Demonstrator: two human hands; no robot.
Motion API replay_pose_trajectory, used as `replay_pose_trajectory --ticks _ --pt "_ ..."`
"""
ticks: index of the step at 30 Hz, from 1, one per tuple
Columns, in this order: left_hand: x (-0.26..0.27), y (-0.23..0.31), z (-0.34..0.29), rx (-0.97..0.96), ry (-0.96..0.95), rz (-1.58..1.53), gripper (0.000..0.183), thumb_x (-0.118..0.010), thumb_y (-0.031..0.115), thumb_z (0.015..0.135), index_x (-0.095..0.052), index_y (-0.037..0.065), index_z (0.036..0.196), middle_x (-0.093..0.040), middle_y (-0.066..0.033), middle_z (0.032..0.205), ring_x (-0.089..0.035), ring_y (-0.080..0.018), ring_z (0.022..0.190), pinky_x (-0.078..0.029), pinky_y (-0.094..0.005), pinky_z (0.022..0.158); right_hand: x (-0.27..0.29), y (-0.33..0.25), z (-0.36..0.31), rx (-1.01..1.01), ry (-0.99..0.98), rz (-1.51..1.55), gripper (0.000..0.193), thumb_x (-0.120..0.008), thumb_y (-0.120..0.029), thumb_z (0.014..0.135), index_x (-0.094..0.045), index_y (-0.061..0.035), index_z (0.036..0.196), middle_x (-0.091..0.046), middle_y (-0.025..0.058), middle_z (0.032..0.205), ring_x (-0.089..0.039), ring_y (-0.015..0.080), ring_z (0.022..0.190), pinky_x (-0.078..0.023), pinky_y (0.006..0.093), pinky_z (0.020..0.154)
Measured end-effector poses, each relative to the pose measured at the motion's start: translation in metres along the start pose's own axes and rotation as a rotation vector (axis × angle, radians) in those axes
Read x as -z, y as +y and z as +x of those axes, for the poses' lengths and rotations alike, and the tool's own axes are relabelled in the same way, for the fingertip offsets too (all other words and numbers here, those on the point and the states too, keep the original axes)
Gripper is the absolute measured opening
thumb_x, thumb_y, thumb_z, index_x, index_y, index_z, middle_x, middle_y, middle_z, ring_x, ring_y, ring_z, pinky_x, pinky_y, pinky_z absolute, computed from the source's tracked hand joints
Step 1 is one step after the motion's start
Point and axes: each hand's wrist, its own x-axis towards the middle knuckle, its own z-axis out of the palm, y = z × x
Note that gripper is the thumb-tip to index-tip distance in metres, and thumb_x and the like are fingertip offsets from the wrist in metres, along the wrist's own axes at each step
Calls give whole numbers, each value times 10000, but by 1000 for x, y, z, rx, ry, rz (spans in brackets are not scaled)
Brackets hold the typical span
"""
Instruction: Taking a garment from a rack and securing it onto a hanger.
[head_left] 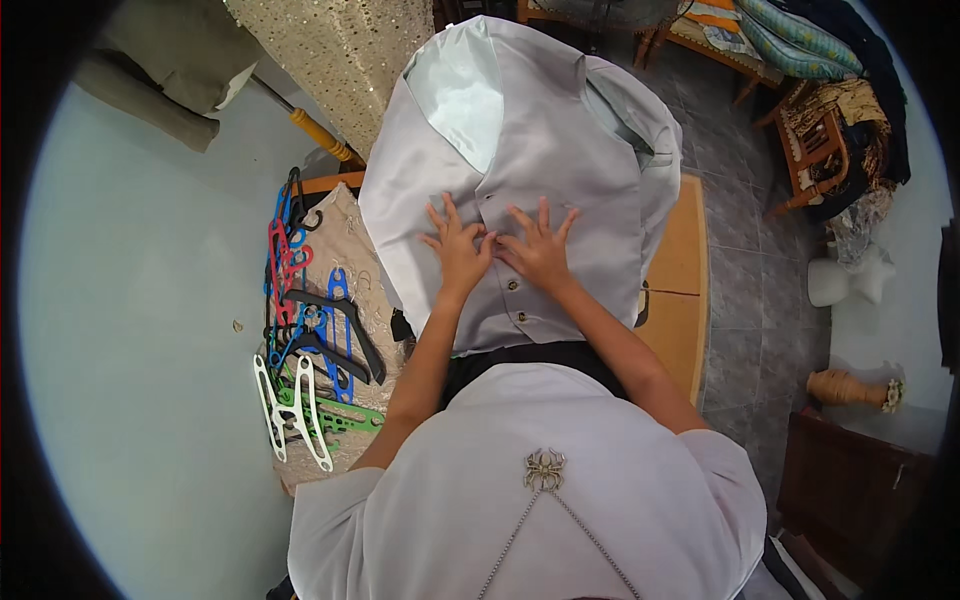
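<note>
A pale grey satin waistcoat point(570, 140) with a light mint lining point(465, 100) is spread out in front of me, its neck opening away from me. My left hand point(463, 255) lies on its front at the closure, thumb and forefinger pinched at the edge, the other fingers spread. Close beside it, my right hand point(538, 250) pinches the same edge, its other fingers fanned out over the cloth. What sits between the fingertips is mostly hidden, perhaps a button. Below the hands, two dark round buttons show, an upper button point(513, 286) and a lower button point(521, 317).
To the left, plastic hangers in several colours, among them a white hanger point(290, 405) and a black hanger point(345, 320), lie on beige cloth point(345, 230). A wooden tabletop point(678, 300) shows at the right. Sparkly fabric point(330, 50) hangs behind. A wooden chair point(815, 150) holds clothes.
</note>
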Motion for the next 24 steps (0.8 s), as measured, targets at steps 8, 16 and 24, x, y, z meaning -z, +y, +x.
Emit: replay_pose_trajectory --ticks 8,16,24 --pt "3 2 -1 65 -6 -57 189 -656 241 739 -655 53 756 -127 -187 1462 25 -469 1325 27 -766 861 -10 0 2 29 179 -111 161 -658 -363 714 -621 -230 797 -414 -77 1326 -184 330 1335 14 737 926" --pt "3 10 4 46 42 -14 143 -652 215 725 -640 73 732 -147 -156 1465 5 -492 1314 30 -777 845 -5 6 3 81 171 -69 79 -653 -302 729 -616 -235 712 -460 -95 1279 -206 309 1333 4 734 935" --pt "-8 19 1 64 78 -69 107 -645 197 734 -649 92 753 -189 -143 1457 1 -476 1323 46 -766 858 3 6 16 18 60 -82 146 -653 -288 706 -569 -178 658 -451 -69 1279 -190 338 1328 9 768 892"
